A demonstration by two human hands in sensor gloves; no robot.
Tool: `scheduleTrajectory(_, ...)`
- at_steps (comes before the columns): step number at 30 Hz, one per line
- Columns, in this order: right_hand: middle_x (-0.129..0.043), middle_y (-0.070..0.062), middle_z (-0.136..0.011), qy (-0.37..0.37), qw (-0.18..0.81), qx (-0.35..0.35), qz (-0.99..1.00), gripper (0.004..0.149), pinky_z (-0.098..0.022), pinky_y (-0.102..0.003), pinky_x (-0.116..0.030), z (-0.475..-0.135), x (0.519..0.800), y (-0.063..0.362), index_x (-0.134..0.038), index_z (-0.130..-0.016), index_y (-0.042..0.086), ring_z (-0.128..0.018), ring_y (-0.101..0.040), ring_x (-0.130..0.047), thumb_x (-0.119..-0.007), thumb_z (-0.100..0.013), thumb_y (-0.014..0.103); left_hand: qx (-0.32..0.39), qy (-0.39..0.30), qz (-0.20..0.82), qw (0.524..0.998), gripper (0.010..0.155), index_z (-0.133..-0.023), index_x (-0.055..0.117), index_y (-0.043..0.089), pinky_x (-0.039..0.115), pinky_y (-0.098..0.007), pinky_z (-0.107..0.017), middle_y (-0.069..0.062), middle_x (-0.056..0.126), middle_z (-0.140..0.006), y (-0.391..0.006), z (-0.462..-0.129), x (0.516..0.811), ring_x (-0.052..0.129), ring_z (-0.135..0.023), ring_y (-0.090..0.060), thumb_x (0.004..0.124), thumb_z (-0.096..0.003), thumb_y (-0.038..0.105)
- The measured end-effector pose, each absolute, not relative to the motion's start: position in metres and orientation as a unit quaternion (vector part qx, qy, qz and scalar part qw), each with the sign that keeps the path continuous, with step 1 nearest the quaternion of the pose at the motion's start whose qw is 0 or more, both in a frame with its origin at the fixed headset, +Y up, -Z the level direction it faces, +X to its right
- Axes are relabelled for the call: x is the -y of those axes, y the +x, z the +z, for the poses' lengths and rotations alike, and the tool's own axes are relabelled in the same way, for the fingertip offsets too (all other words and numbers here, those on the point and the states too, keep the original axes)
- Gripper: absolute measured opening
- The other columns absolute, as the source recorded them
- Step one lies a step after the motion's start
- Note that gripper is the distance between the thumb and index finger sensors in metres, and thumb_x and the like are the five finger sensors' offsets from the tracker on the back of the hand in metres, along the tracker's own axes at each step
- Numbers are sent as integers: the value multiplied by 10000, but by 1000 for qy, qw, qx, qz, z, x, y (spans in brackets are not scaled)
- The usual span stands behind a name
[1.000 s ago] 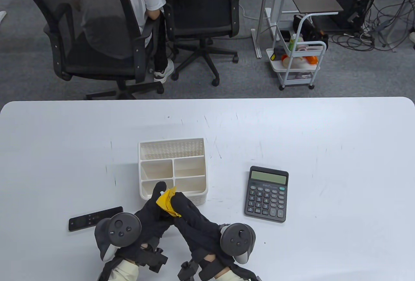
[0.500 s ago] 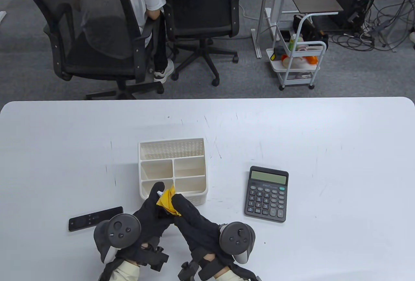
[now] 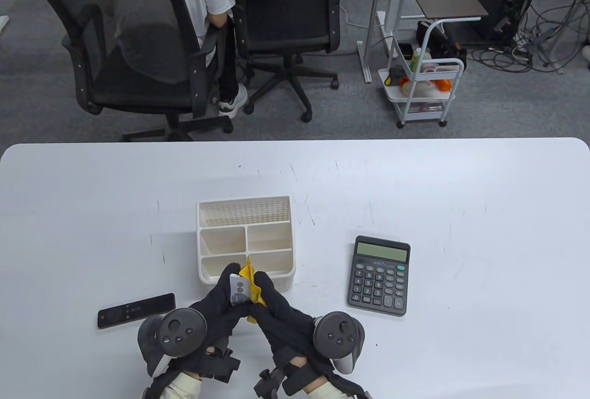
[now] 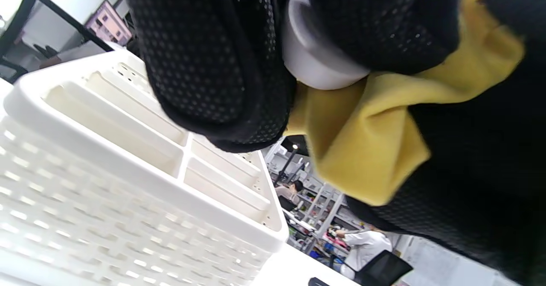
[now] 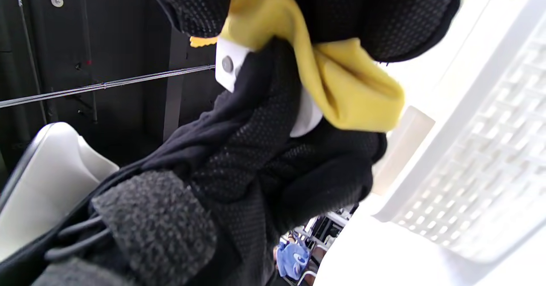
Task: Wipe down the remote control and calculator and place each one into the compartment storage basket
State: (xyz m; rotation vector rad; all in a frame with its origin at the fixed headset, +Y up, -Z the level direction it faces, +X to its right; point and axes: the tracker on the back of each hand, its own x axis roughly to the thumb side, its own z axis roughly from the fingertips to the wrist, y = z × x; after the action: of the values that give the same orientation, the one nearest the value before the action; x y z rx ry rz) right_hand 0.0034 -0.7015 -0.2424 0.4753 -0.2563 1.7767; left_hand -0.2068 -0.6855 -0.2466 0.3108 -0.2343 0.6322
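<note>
The cream-white plastic compartment storage basket with a perforated outer wall is the landmark here, and both gloved hands meet just in front of its near wall. The left hand has its fingers curled round a small white rectangular remote control with grey round buttons, holding it button-side up. The right hand pinches a crumpled yellow wiping cloth against the remote's right edge, and a fold of the cloth pokes up over the basket's near rim. In both wrist views the cloth sits bunched between the gloved fingers and the white body of the remote. So the step in hand looks like the wiping of this white remote, with nothing placed yet: every compartment of the basket that shows is bare. A second, slim black bar-shaped remote control lies flat on the white table to the basket's near left, and the dark grey desk calculator with a pale green display lies to the basket's right, well apart from the hands; both appear untouched. The next move probably calls for finishing the rub along the remote's faces, then drawing the cloth clear so the left hand can lift the remote over the near rim and lower it into one compartment, without catching the cloth on the wall.
</note>
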Motion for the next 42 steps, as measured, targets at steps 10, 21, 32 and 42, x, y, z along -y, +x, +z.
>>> scheduleTrajectory(10, -753, -220, -1023, 196, 630, 116, 742, 625, -549, -579, -722, -246, 703, 9, -565, -1067, 19, -839, -423, -820, -784, -543, 279, 169, 172, 299, 923, 734, -988, 719, 140, 1047, -241, -304, -72, 1054, -723, -198, -242, 683, 1181, -508, -148, 879, -365, 496)
scheduleTrajectory(21, -665, -240, -1085, 192, 671, 94, 710, 486, -560, -740, -572, -246, 699, 11, -667, -1037, 85, -951, -568, -563, -707, -579, 242, 136, 156, 300, 931, 702, -1013, 676, 150, 1005, -288, -337, -41, 1016, -732, -202, -243, 686, 1144, -524, -182, 834, -418, 486)
scheduleTrajectory(32, -891, -187, -942, 157, 657, 116, 729, 499, -547, -759, -555, -248, 701, 19, -684, -1030, 55, -912, -463, -721, -710, -581, 271, 141, 177, 302, 926, 614, -982, 715, 165, 1021, -276, -316, -57, 1026, -765, -195, -239, 682, 1166, -510, -174, 828, -442, 433)
scheduleTrajectory(42, -846, -189, -990, 174, 664, 112, 718, 505, -571, -729, -570, -248, 702, 18, -674, -1037, 56, -921, -448, -724, -705, -584, 277, 151, 161, 322, 921, 580, -929, 778, 150, 1031, -272, -283, -76, 1042, -753, -193, -239, 682, 1186, -486, -161, 826, -441, 461)
